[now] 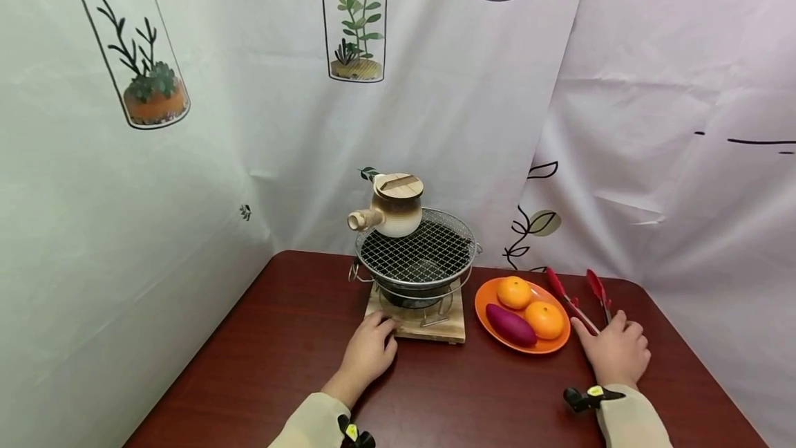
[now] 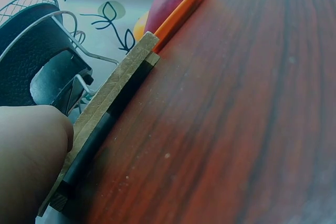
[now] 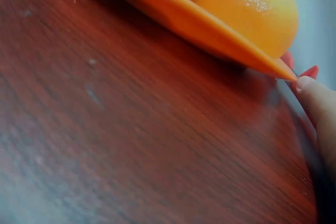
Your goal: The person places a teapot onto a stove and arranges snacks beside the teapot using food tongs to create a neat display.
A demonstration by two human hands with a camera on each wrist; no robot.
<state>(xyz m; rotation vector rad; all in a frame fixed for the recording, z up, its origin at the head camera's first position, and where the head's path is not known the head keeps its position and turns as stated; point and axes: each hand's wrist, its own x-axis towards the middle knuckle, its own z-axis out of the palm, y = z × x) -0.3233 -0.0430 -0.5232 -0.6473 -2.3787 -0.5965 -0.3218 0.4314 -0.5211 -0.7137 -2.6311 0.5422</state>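
Note:
Bent over the near left corner of a square wooden board, my left hand rests its fingers on the edge. A round black tabletop grill with a wire mesh stands on this board. My right hand grips red-tipped metal tongs, thumb left of one arm and fingers at the other; the tongs' ends are spread and their rear is hidden under the hand. Close to the thumb is the rim of an orange plate, which holds two oranges and a purple sweet potato.
A small clay pot with a wooden lid and side handle sits on the back left of the grill mesh. Under everything is a dark red wooden table. Printed white cloth hangs behind the table's far edge.

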